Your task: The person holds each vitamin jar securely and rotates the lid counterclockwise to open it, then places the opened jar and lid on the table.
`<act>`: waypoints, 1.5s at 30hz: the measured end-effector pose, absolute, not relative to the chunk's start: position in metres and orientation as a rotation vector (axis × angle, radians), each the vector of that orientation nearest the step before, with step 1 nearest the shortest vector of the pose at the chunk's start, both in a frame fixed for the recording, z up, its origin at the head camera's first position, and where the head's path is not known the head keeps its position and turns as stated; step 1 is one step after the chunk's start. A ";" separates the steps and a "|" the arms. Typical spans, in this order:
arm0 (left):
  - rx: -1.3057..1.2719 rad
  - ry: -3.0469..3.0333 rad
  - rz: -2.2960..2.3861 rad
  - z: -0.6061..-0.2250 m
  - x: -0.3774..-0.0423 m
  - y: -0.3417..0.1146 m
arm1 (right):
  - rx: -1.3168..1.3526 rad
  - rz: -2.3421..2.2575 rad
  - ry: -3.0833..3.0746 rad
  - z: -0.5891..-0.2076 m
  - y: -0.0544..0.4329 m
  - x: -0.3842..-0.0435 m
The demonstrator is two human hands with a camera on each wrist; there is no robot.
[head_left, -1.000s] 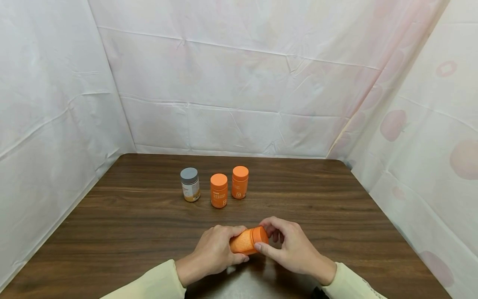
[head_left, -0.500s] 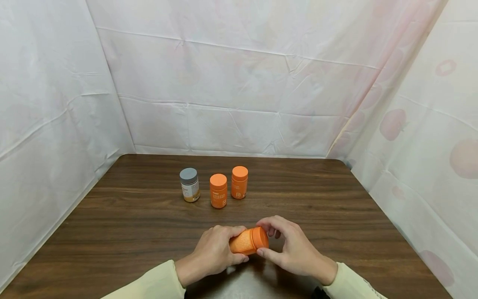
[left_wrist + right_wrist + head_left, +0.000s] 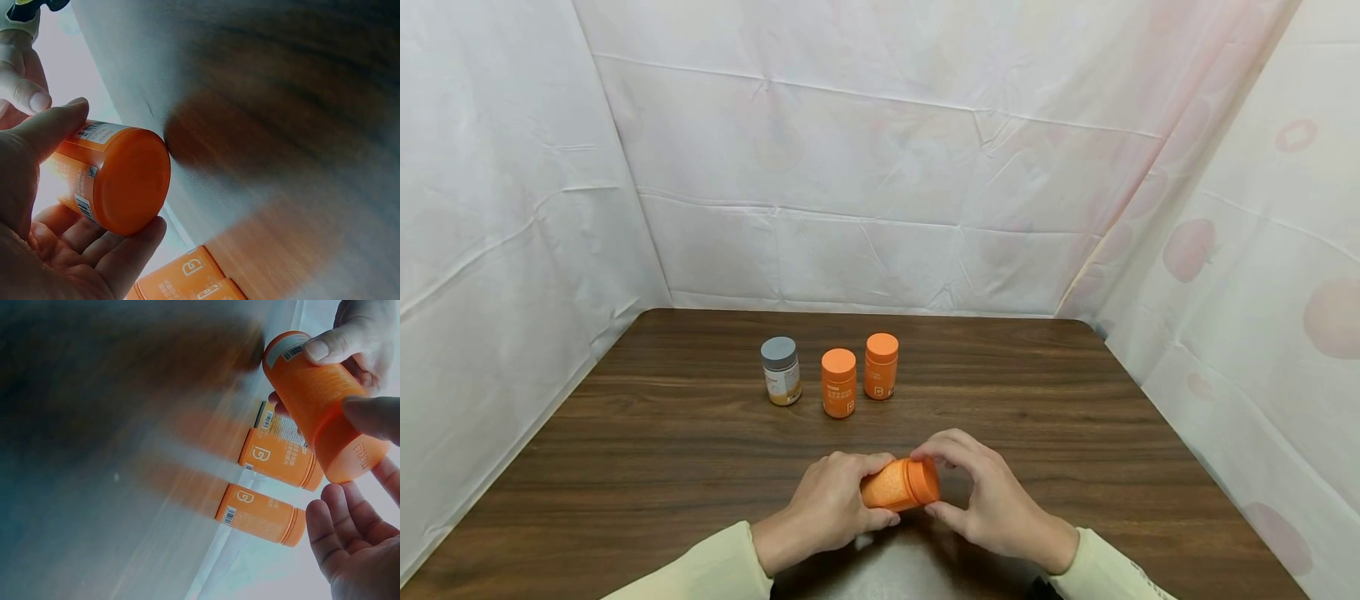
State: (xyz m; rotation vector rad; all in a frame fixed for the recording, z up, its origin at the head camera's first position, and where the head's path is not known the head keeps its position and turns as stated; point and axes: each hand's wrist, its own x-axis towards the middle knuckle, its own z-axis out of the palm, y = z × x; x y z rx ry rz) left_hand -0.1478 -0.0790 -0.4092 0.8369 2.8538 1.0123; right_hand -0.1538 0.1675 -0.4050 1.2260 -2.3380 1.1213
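An orange supplement bottle [image 3: 886, 487] lies tilted just over the near part of the table, its cap [image 3: 925, 481] toward the right. My left hand [image 3: 827, 502] grips its body, thumb on one side and fingers on the other; the left wrist view shows the round base [image 3: 136, 181] close to the tabletop. Around the cap, my right hand [image 3: 992, 498] has its thumb and fingers on opposite sides. In the right wrist view the thumb [image 3: 375, 417] lies against the cap's edge, and fingertips touch its other side. The cap sits on the bottle.
Beyond the hands two orange bottles [image 3: 838, 385] [image 3: 881, 368] stand upright, with a grey-capped jar [image 3: 782, 372] left of them. Dark wooden table [image 3: 647, 467] lies around them. White printed sheets [image 3: 880, 167] enclose its back and sides.
My right thumb has slid down toward the cap's lower edge, and the index finger has shifted left over its top. The left hand and the bottle's body have stayed in place.
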 end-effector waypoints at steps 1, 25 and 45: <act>0.841 2.853 1.015 -0.409 -0.148 -0.079 | 1.228 1.117 -2.335 -0.405 0.167 -0.154; 0.812 2.842 1.024 -0.409 -0.149 -0.079 | 0.917 1.140 -2.502 -0.404 0.166 -0.151; 0.822 2.836 1.018 -0.409 -0.149 -0.079 | 0.917 1.203 -2.641 -0.402 0.166 -0.153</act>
